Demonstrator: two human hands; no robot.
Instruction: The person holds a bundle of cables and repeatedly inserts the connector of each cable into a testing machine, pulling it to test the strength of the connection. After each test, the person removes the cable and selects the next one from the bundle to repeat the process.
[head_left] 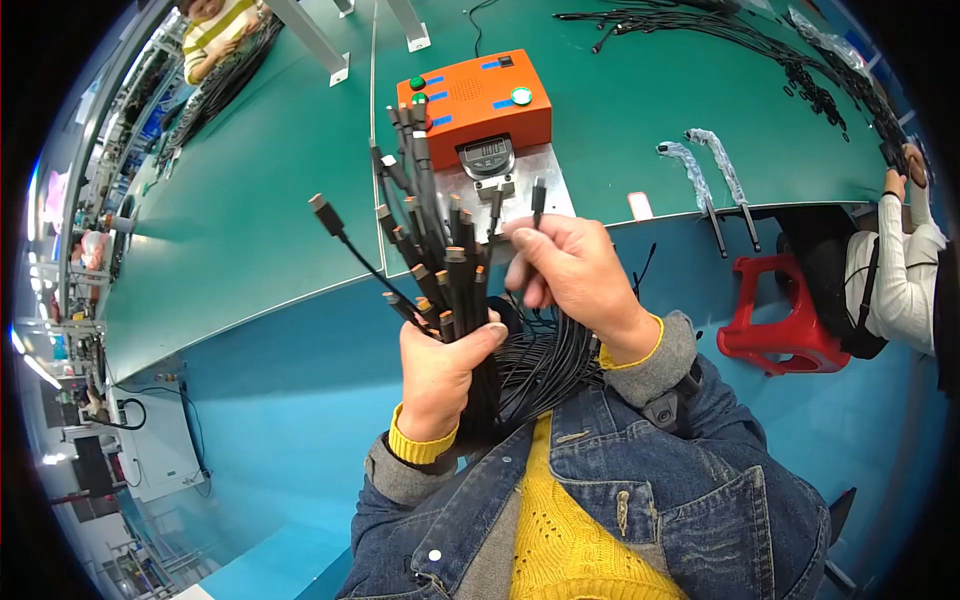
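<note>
A thick bundle of black cables stands up out of my left hand, which is wrapped round it. The connector ends point away from me and fan out, with one plug sticking out to the left. Between the thumb and fingers of my right hand is a single cable plug, tip up. Just left of it, another plug sits at the small metal fixture below a digital gauge. Behind stands an orange box with buttons. The bundle partly covers its left side.
The green table carries two plastic-wrapped metal brackets on the right and more black cables at the far right. A red stool and a seated person are to the right. Another person handles cables at far left.
</note>
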